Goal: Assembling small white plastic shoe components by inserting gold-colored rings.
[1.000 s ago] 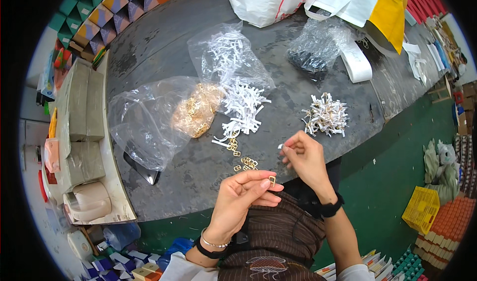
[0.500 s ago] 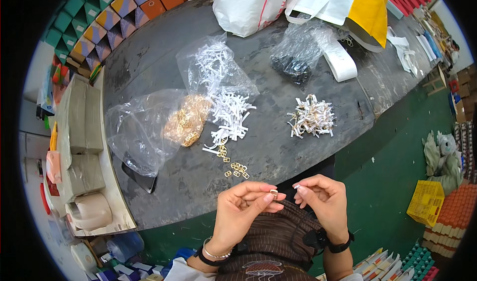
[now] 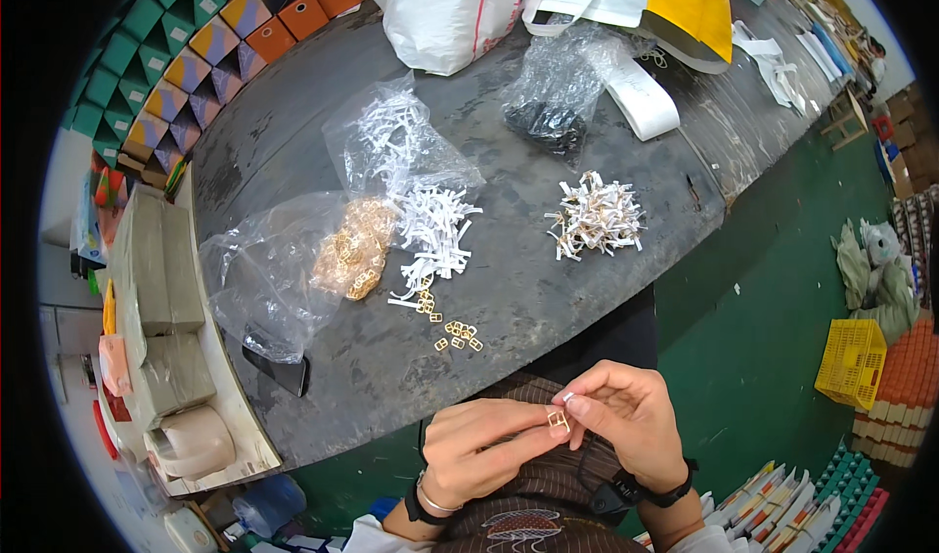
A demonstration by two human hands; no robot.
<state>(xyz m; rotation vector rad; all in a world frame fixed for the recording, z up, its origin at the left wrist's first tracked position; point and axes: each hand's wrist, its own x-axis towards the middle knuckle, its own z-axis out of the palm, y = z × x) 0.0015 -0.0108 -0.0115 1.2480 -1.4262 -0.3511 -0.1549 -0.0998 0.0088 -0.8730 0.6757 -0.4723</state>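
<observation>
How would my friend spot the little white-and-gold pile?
Find the big dark table. Right of its middle, below the white band, sits a small heap. Unlike the all-white strips to its left, this heap is flecked with gold.

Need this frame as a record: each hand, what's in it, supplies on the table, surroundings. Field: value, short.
left hand: pinches a gold buckle
right hand: pinches a small white strip beside the buckle; whether strip and buckle touch is unclear
loose buckles: small cluster on the dark table, near its front edge
bagged buckles: in clear plastic, left of the white strips
white strips: heap spilling from a clear bag
mixed pile: white strips with gold pieces, right of the strip heap
floor: green, yellow crate at right
</observation>
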